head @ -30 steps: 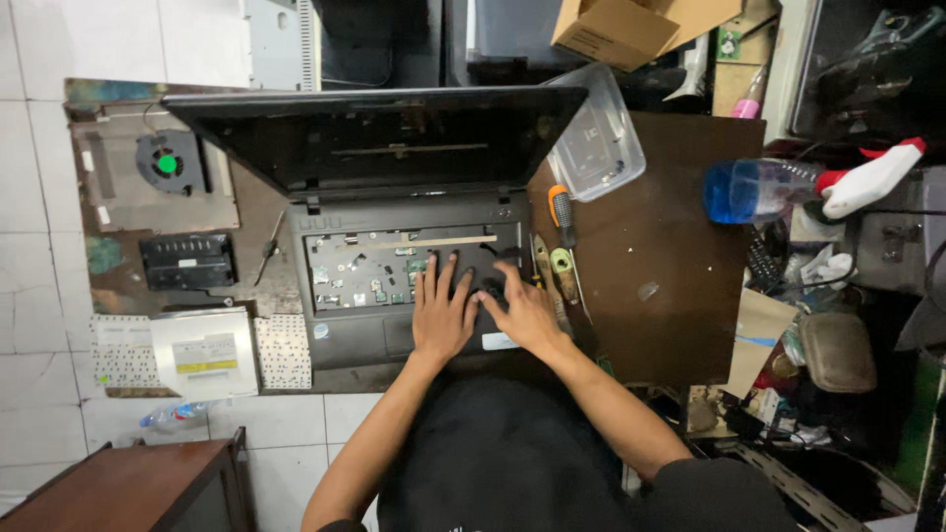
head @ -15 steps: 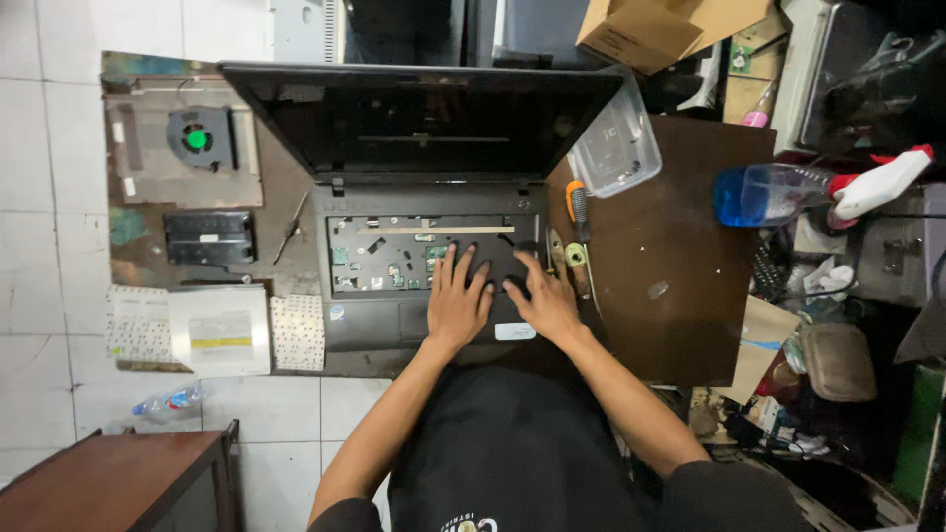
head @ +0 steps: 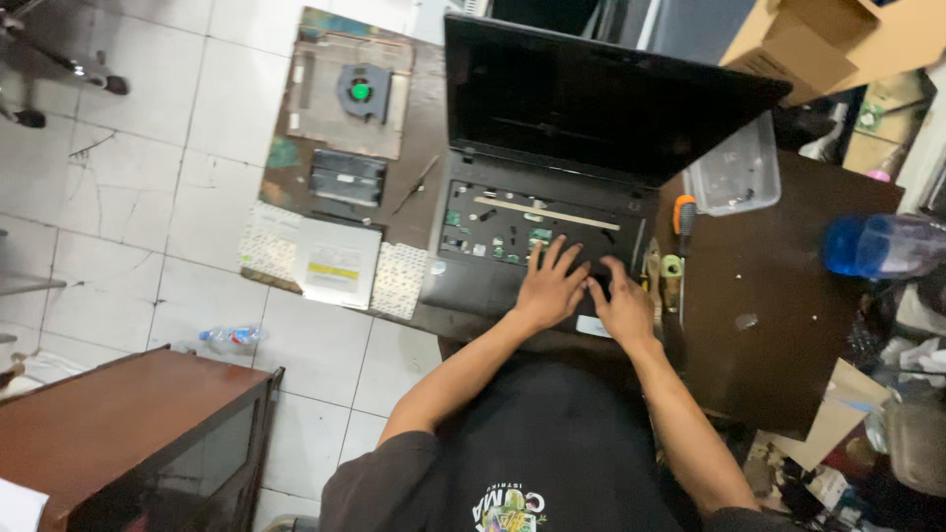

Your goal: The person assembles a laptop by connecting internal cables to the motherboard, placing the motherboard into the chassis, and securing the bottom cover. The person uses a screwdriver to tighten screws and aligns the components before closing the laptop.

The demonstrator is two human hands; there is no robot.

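The laptop (head: 552, 197) sits on the counter (head: 788, 325) at upper centre of the frame, opened, with its dark screen tilted up toward the top edge and its base toward the person at the bottom. Its long axis runs left to right, dipping slightly toward the right. The keyboard is off, so the inner frame and small green circuit parts of the base are exposed.

The left hand (head: 550, 288) lies flat on the lower right part of the base, palm down, fingers spread and pointing up the frame. It grips nothing. The right hand (head: 623, 307) lies just beside it to the right, also palm down with fingers extended onto the dark palm-rest area; whether its fingertips pinch anything cannot be determined.

Just right of the base, an orange-handled screwdriver (head: 684, 219) lies with its long axis running top to bottom. A clear plastic box (head: 734, 169) stands to its upper right. A blue-tinted bottle (head: 882, 246) lies at the right edge.

Left of the laptop, a cooling fan with a green hub (head: 361, 92) rests on a flat panel. Below it lie a dark rectangular module (head: 346, 177) and a silver drive with a yellow label (head: 337, 260).
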